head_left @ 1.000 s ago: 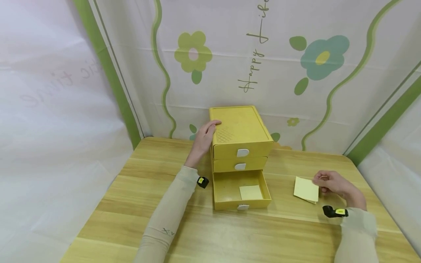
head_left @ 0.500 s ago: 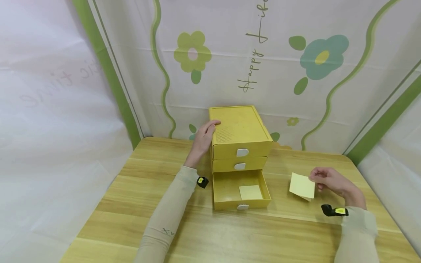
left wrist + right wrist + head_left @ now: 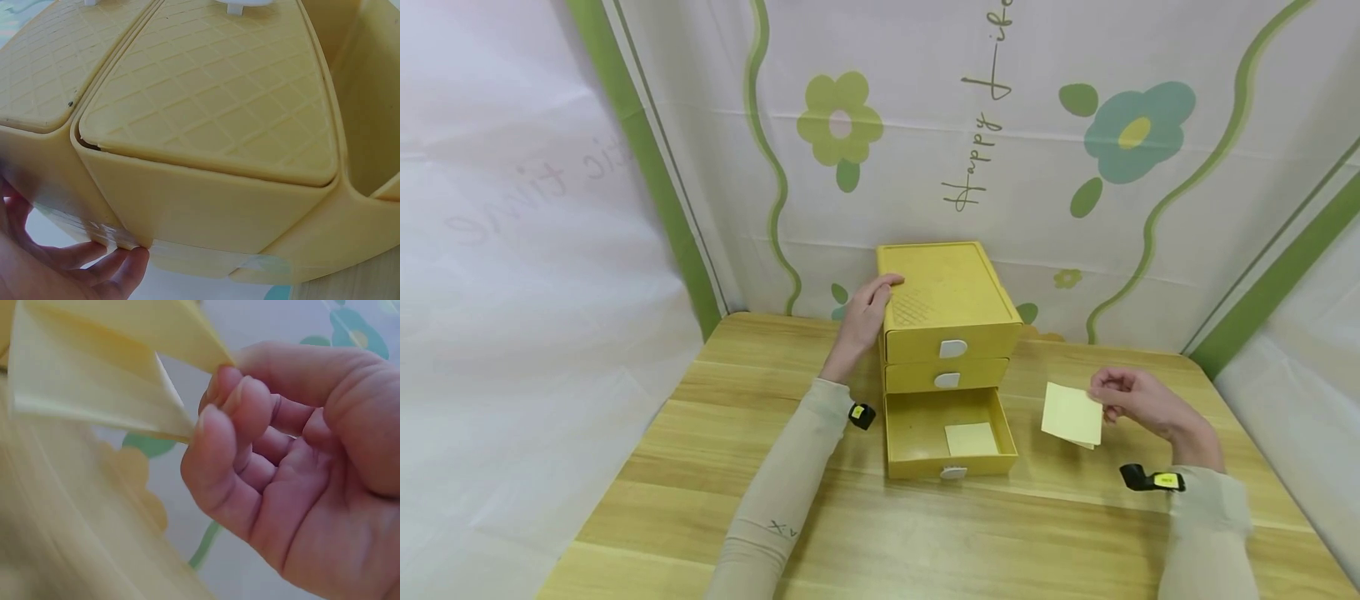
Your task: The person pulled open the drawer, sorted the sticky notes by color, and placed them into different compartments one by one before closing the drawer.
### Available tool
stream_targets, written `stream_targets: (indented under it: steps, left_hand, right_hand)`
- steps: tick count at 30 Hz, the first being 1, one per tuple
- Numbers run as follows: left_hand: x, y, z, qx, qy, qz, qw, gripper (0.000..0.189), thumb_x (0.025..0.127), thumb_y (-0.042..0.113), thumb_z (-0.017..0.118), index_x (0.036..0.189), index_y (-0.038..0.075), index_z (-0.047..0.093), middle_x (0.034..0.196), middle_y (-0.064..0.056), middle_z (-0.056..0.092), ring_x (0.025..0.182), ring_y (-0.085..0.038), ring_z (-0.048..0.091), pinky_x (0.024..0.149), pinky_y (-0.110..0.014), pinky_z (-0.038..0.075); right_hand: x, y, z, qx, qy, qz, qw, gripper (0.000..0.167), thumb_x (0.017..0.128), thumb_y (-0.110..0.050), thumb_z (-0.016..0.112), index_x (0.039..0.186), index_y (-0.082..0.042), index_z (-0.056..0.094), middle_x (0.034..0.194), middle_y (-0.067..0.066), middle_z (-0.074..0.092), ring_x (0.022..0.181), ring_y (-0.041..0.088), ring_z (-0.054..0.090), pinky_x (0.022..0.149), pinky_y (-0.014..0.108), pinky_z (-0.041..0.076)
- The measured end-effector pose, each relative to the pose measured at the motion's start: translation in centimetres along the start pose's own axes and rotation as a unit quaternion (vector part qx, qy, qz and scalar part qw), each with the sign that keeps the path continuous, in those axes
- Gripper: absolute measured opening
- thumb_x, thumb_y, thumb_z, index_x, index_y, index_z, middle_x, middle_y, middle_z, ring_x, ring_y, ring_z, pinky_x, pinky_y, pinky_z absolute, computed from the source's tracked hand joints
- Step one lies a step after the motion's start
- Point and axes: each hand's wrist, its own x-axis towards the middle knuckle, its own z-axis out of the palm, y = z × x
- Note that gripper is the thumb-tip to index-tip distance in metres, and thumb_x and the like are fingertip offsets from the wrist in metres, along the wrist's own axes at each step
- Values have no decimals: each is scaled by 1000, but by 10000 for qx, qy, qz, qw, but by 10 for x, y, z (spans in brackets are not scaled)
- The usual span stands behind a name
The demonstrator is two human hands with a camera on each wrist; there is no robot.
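Observation:
A yellow drawer unit point(image 3: 947, 283) stands on the wooden table with its bottom drawer point(image 3: 917, 429) pulled out. My left hand point(image 3: 865, 317) rests on the unit's upper left edge; in the left wrist view its fingertips point(image 3: 134, 262) touch the side wall. A yellow sticky note point(image 3: 970, 439) lies in the drawer's right part. To the right of the unit, my right hand point(image 3: 1138, 400) pinches yellow sticky notes point(image 3: 1071, 414) at one corner between thumb and fingers. The right wrist view shows the held sheets point(image 3: 87, 369) spreading apart.
The two upper drawers, with white pull tabs point(image 3: 953, 348), are pushed in. Bare wooden table top point(image 3: 962, 542) lies in front of the unit. A white curtain point(image 3: 910, 150) with flowers hangs behind it, close to the table's back edge.
My right hand has moved left and away from me with the sticky notes, nearer to the pulled-out drawer. The left hand and the drawer unit have stayed in place.

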Motion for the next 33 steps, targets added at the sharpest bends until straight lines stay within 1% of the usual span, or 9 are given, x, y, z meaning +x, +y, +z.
stream_targets:
  steps: [3, 8, 13, 16, 19, 20, 25, 30, 33]
  left_hand:
    - [0, 0, -1, 2, 29, 0, 10000, 41, 106, 34, 31, 132, 21, 61, 142, 3, 55, 135, -19, 46, 113, -44, 37]
    - [1, 0, 0, 87, -12, -7, 10000, 41, 106, 35, 31, 132, 23, 60, 142, 4, 54, 134, -20, 47, 111, -45, 38]
    - [0, -2, 3, 132, -81, -10, 9999, 42, 105, 37, 30, 132, 24, 60, 143, 5, 54, 132, -20, 48, 109, -45, 39]
    - [-1, -3, 3, 94, -37, -50, 9999, 41, 105, 37, 31, 132, 25, 60, 142, 6, 54, 130, -19, 49, 108, -45, 40]
    - [-2, -3, 2, 104, -32, -45, 9999, 41, 106, 36, 31, 132, 26, 60, 141, 5, 55, 129, -20, 49, 108, -45, 40]
    - [-2, -3, 2, 109, -34, -31, 9999, 41, 106, 36, 31, 132, 25, 60, 140, 4, 55, 131, -20, 49, 109, -45, 39]
    - [-3, -2, 0, 133, -18, -9, 9999, 41, 106, 36, 30, 132, 25, 60, 140, 3, 56, 131, -20, 49, 109, -45, 40]
    - [-3, 0, -1, 139, -38, -44, 9999, 41, 106, 37, 30, 132, 26, 60, 141, 4, 55, 126, -20, 50, 105, -46, 41]
    - [-2, 1, -2, 136, -9, -17, 9999, 41, 106, 36, 31, 132, 25, 60, 140, 3, 56, 124, -21, 51, 104, -46, 41]
  right_hand:
    - [3, -12, 6, -49, 43, -122, 9999, 15, 99, -12, 56, 103, 3, 55, 76, -5, 59, 61, 10, 59, 60, 33, 55]
    - [5, -29, 18, -383, 154, -177, 9990, 20, 98, -14, 60, 103, 4, 56, 74, -2, 60, 60, 18, 61, 64, 35, 56]
    - [9, -40, 33, -598, 57, -311, 9977, 20, 97, -15, 61, 104, 3, 56, 73, 0, 60, 60, 24, 61, 65, 35, 55]
    - [15, -45, 43, -657, -41, -467, 9967, 18, 98, -15, 60, 103, 2, 57, 73, 2, 60, 59, 24, 61, 63, 35, 54]
    - [22, -50, 54, -597, -133, -577, 9965, 18, 97, -14, 60, 101, 3, 57, 72, 2, 59, 57, 22, 60, 60, 35, 54]
    - [25, -52, 57, -558, -157, -605, 9965, 18, 97, -14, 60, 100, 4, 56, 72, 2, 59, 56, 21, 59, 59, 35, 54]
    - [37, -61, 77, -434, -182, -556, 9973, 21, 96, -16, 63, 98, 4, 58, 72, 3, 59, 56, 16, 59, 56, 35, 54]
    - [48, -70, 95, -529, -135, -589, 9968, 21, 95, -20, 65, 97, 1, 60, 73, 9, 59, 56, 18, 60, 56, 36, 54]
    - [56, -73, 104, -726, -132, -623, 9953, 20, 95, -22, 65, 96, -2, 61, 73, 13, 59, 56, 20, 60, 55, 35, 54]
